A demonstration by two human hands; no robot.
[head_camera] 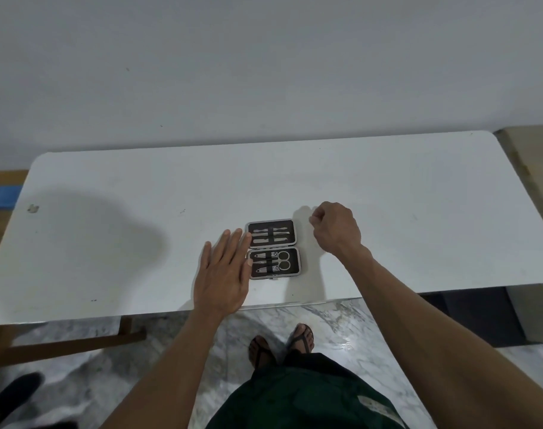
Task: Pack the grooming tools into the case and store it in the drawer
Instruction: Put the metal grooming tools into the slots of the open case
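Case [273, 248]: dark matt lining, silvery rim. Tools [271, 261]: shiny metal. Table [109, 243]: smooth white. Floor [341, 329]: glossy marble.

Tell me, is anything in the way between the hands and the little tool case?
Nothing visible is. The left hand lies flat with fingertips at the open case, and only bare table separates the right hand from it.

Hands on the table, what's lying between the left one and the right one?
In the head view, the open grooming case lies between the left hand and the right hand, its tools strapped inside.
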